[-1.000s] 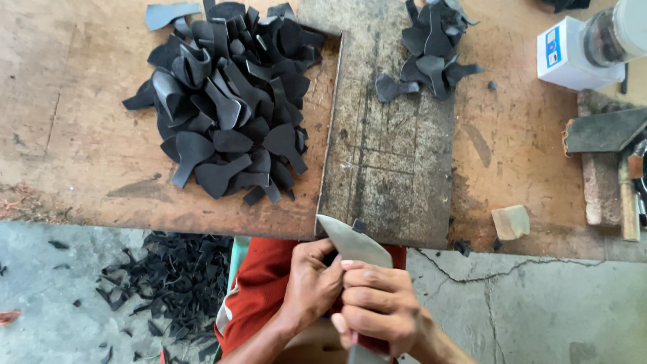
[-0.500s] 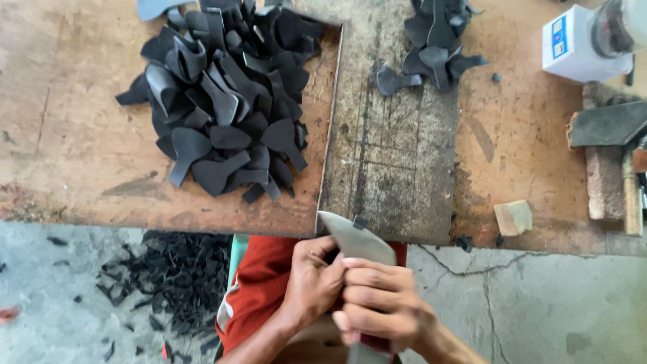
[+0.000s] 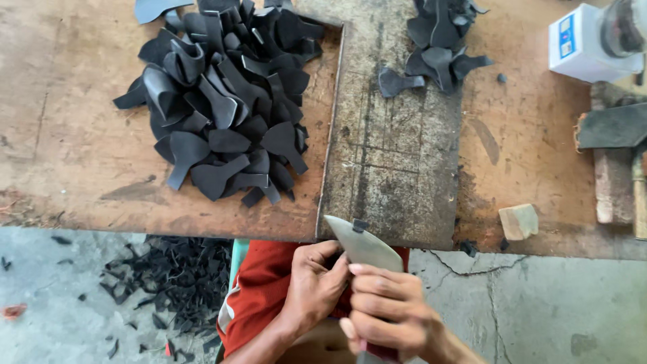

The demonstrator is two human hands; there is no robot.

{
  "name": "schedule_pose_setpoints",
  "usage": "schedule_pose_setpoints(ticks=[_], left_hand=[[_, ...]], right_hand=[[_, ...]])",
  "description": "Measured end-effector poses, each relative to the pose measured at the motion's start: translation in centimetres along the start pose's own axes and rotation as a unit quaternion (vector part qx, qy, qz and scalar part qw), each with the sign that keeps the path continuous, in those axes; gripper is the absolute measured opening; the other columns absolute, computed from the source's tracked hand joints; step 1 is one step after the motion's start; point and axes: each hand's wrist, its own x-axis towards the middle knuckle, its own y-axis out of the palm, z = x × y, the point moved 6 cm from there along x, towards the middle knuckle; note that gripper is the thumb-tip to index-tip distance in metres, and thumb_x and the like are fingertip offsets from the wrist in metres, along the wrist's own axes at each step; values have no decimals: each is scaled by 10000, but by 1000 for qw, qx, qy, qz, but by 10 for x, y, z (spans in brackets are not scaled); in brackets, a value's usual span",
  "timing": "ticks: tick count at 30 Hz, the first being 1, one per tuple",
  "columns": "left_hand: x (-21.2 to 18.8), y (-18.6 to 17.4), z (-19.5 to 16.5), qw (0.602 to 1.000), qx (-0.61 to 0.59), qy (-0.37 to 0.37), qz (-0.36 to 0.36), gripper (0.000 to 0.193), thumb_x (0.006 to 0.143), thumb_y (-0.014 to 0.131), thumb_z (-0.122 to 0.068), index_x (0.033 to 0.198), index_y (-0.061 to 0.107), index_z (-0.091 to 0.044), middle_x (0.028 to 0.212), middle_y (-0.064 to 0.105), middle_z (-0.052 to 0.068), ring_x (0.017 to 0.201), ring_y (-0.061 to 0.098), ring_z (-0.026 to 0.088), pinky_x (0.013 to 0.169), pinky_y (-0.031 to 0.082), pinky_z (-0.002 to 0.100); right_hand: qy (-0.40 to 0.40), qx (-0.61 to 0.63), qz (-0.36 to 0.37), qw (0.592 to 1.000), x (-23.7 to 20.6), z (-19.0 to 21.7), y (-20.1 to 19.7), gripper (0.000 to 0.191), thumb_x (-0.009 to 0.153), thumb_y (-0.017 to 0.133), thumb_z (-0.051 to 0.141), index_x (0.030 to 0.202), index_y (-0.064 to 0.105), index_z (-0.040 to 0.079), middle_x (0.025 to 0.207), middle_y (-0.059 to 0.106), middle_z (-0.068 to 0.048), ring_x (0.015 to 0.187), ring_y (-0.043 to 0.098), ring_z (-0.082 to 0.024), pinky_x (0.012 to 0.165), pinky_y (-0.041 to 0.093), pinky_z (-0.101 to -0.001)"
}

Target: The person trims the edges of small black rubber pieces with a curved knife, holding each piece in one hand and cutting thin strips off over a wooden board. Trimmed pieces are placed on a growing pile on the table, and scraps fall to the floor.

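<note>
Two heaps of black cut pieces lay on the brown tabletop (image 3: 74,135): the big pile (image 3: 226,108) at left, a smaller pile (image 3: 438,40) beyond the worn cutting slab (image 3: 397,148). Below its near edge, the right hand (image 3: 391,317) clamped a broad grey blade (image 3: 364,246), while the left hand (image 3: 317,286) pinched something against it, a black scrap (image 3: 360,225) on top.

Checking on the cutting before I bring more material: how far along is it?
Done: a big pile of cut black pieces on the bench, with offcuts on the floor. In hand: the right hand grips a blade, the left hand beside it. Left: perhaps the smaller pile.
</note>
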Motion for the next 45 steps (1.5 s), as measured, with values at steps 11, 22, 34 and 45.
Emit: schedule_pose_setpoints(ticks=[11, 22, 34, 45], left_hand=[[-5, 1, 6, 997, 5, -74, -37, 263, 1046, 655, -106, 852, 738, 52, 678, 636, 12, 570, 478, 54, 488, 377, 221], [3, -4, 0, 999, -21, 15, 32, 152, 988, 620, -59, 959, 723, 49, 852, 732, -4, 752, 631, 34, 654, 543, 222], [3, 1, 2, 999, 23, -45, -17, 240, 1008, 679, -142, 886, 771, 44, 664, 651, -1, 565, 513, 29, 490, 411, 206], [-1, -5, 7, 997, -52, -2, 62, 137, 978, 638, -43, 1007, 730, 54, 896, 750, 34, 805, 660, 69, 709, 557, 241]], right_hand=[[-3, -81, -35, 996, -27, 7, -11, 171, 859, 742, 100, 763, 602, 76, 801, 635, -36, 820, 698, -211, 967, 616, -482], [-79, -20, -6, 997, -2, -9, 14, 146, 911, 762, 100, 851, 653, 24, 903, 653, -83, 919, 708, -264, 1012, 612, -498], [-51, -95, -36, 994, -31, 4, 3, 157, 866, 748, 57, 787, 612, 63, 840, 641, -49, 839, 708, -222, 978, 618, -500], [-68, -56, -14, 996, 7, -7, 20, 233, 886, 837, 200, 882, 664, 43, 909, 660, -58, 928, 717, -245, 1027, 603, -494]])
